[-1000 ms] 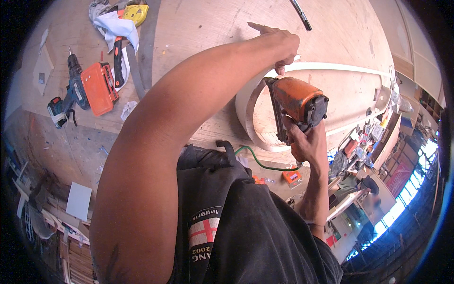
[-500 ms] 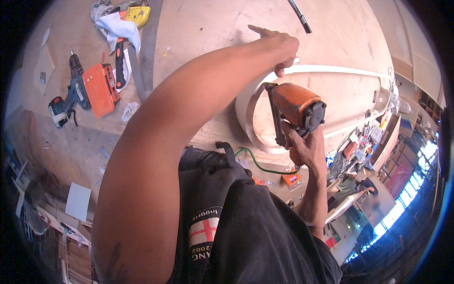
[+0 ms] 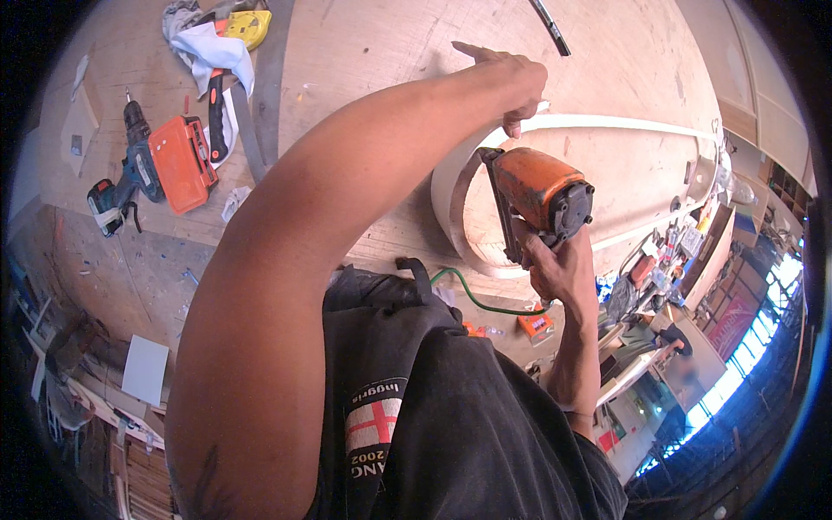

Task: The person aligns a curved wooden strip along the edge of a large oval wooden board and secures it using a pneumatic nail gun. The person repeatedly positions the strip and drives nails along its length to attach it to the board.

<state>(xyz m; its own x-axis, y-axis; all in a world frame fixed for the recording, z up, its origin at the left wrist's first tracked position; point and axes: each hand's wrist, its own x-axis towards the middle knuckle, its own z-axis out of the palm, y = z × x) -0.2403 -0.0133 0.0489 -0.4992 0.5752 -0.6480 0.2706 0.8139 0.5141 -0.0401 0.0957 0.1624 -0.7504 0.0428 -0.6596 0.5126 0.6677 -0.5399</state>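
Note:
My right hand (image 3: pixel 562 260) is wrapped round the grip of an orange and black nail gun (image 3: pixel 539 184), whose dark nose and magazine sit against the rounded end of a pale curved band (image 3: pixel 446 195). This band edges a long wooden panel piece (image 3: pixel 607 160) lying on the bench. My left hand (image 3: pixel 523 82) is at the band's far side, with one finger stretched out to the left and another pressed down on the white edge; my forearm and knuckles hide part of the grip. A green air hose (image 3: pixel 485 305) runs beside my right wrist.
On the left of the bench lie a cordless drill (image 3: pixel 139 165), an orange case (image 3: pixel 182 165), a handsaw (image 3: pixel 217 117), a yellow tape measure (image 3: pixel 247 30) and rags (image 3: pixel 208 52). A dark rod (image 3: pixel 550 26) lies at the far side. Cluttered tools (image 3: pixel 659 269) and another person (image 3: pixel 676 342) are at the right.
The view has shifted very slightly, and the nail gun sits a touch further up and left. Both hands keep their hold.

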